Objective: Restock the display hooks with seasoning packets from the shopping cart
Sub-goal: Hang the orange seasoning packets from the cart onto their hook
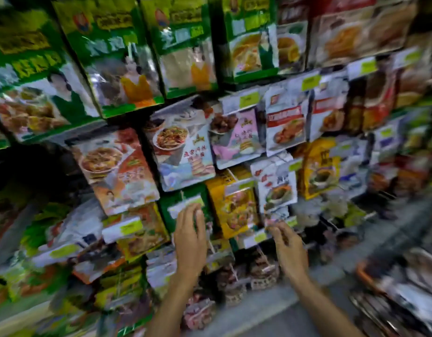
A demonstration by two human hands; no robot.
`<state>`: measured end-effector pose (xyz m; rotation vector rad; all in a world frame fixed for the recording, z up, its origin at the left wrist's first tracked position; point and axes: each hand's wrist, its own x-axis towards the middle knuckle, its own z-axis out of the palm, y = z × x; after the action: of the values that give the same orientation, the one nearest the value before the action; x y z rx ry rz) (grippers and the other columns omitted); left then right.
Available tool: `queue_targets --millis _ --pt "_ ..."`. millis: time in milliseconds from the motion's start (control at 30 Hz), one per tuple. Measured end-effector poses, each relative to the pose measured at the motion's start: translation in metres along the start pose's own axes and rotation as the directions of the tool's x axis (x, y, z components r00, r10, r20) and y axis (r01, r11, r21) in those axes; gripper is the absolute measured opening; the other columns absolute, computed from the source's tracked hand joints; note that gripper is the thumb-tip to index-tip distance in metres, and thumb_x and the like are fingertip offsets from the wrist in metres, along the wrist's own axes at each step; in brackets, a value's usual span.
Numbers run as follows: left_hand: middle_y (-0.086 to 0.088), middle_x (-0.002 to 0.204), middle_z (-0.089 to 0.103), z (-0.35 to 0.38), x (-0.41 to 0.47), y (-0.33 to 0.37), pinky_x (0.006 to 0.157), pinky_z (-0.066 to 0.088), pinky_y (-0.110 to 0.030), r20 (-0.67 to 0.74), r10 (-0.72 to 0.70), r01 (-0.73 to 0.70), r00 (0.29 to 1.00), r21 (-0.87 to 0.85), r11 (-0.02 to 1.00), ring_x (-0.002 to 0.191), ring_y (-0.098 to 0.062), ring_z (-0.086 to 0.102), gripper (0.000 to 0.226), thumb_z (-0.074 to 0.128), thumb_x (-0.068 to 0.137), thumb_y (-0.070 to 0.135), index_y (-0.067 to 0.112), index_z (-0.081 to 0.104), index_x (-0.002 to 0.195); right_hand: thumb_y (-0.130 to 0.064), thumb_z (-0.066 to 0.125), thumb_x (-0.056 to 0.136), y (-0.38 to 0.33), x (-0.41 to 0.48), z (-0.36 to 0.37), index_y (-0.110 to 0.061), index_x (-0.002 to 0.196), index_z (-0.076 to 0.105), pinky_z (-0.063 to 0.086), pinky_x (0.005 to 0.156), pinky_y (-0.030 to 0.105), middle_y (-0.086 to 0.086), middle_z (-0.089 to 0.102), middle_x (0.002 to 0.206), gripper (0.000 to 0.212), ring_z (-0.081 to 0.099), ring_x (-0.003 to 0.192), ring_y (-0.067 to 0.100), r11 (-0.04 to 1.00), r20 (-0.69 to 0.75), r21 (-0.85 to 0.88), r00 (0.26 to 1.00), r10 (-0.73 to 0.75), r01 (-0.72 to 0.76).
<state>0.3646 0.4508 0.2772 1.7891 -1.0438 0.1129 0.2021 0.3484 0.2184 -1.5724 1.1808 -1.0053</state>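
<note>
Hanging seasoning packets fill the display wall (181, 152) in front of me; the view is blurred by motion. My left hand (189, 237) reaches up with straight fingers, its tips touching a white and green price tag (185, 206) on a hook in front of a green packet. My right hand (286, 246) is raised just right of it, fingertips pinched at the lower edge of a small white packet (277, 188) with a dish pictured on it. A yellow packet (234, 207) hangs between the two hands. The shopping cart (402, 295) is a blur at the lower right.
Large green bags (117, 57) hang in the top row. Red and white packets (286, 125) hang to the upper right. Low hooks with dark small packets (256, 271) sit below my hands. Grey floor (266, 310) runs between the display and the cart.
</note>
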Motion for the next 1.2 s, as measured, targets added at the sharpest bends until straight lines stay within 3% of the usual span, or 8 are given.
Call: queue_targets --millis 133,367,433,600,767,900,1033,1200 --pt "-0.013 0.077 0.061 0.106 -0.072 0.011 0.066 0.036 -0.032 0.289 -0.211 0.234 0.934 -0.047 0.971 0.073 -0.027 0.056 0.020 0.045 0.098 0.010 0.005 0.064 0.097 -0.006 0.052 0.095 0.089 -0.027 -0.094 0.005 0.099 0.068 0.044 0.076 0.033 0.027 0.069 0.093 0.019 0.066 0.091 0.035 0.972 -0.086 -0.098 0.975 0.206 -0.214" --pt "-0.028 0.088 0.067 0.245 -0.167 0.047 0.080 0.046 -0.043 0.684 -0.329 0.398 0.651 0.060 0.915 0.081 -0.031 0.063 0.022 0.047 0.096 0.004 -0.007 0.064 0.087 -0.011 0.056 0.094 0.181 -0.072 -0.222 -0.005 0.093 0.071 0.040 0.068 0.032 0.012 0.071 0.085 0.016 0.063 0.080 0.024 0.882 -0.275 -0.182 0.884 0.379 -0.435" --pt "-0.027 0.087 0.067 0.276 -0.182 0.055 0.079 0.045 -0.038 0.753 -0.288 0.354 0.592 0.078 0.932 0.080 -0.029 0.063 0.022 0.049 0.096 0.006 -0.005 0.063 0.084 -0.013 0.055 0.095 0.196 -0.076 -0.246 -0.011 0.093 0.072 0.043 0.070 0.035 0.008 0.071 0.083 0.017 0.062 0.078 0.021 0.861 -0.313 -0.158 0.851 0.421 -0.484" --pt "-0.006 0.094 0.070 0.349 -0.196 0.072 0.081 0.047 -0.032 0.874 -0.186 0.251 0.449 0.077 0.965 0.091 -0.022 0.064 0.015 0.056 0.093 0.010 0.006 0.068 0.100 -0.021 0.059 0.094 0.231 -0.070 -0.290 -0.024 0.085 0.067 0.038 0.060 0.005 -0.007 0.066 0.071 0.012 0.059 0.066 0.007 0.782 -0.504 -0.106 0.711 0.490 -0.614" --pt "0.003 0.088 0.062 0.433 -0.190 0.089 0.069 0.038 -0.021 0.962 -0.003 0.075 0.273 -0.019 0.997 0.086 -0.016 0.059 0.016 0.050 0.097 0.017 0.013 0.065 0.102 -0.019 0.057 0.094 0.272 -0.039 -0.317 -0.020 0.086 0.067 0.041 0.057 0.008 -0.005 0.067 0.071 0.014 0.061 0.066 0.004 0.701 -0.622 -0.001 0.549 0.558 -0.713" --pt "-0.004 0.088 0.065 0.505 -0.180 0.101 0.071 0.044 -0.027 0.992 0.067 -0.004 0.106 -0.067 0.998 0.082 -0.020 0.061 0.024 0.042 0.100 0.022 0.012 0.064 0.103 -0.018 0.054 0.096 0.307 -0.009 -0.330 -0.016 0.090 0.069 0.047 0.061 0.020 -0.003 0.069 0.075 0.015 0.064 0.070 0.010 0.646 -0.672 0.101 0.427 0.605 -0.756" --pt "-0.003 0.070 0.054 0.572 -0.183 0.099 0.053 0.033 -0.020 0.996 0.082 -0.140 0.024 -0.078 0.987 0.063 -0.018 0.050 0.017 0.040 0.101 0.020 0.018 0.055 0.093 -0.014 0.053 0.096 0.349 0.020 -0.336 -0.012 0.094 0.067 0.046 0.058 0.021 0.003 0.069 0.078 0.015 0.061 0.067 0.011 0.575 -0.678 0.157 0.335 0.654 -0.803" --pt "-0.008 0.081 0.055 0.640 -0.198 0.081 0.067 0.039 -0.032 1.000 -0.010 -0.148 0.005 0.010 0.989 0.077 -0.022 0.053 0.024 0.041 0.100 0.014 -0.001 0.059 0.094 -0.011 0.051 0.096 0.402 0.049 -0.347 -0.007 0.095 0.067 0.037 0.046 0.009 -0.006 0.061 0.067 0.017 0.054 0.056 0.001 0.502 -0.662 0.238 0.239 0.710 -0.831"
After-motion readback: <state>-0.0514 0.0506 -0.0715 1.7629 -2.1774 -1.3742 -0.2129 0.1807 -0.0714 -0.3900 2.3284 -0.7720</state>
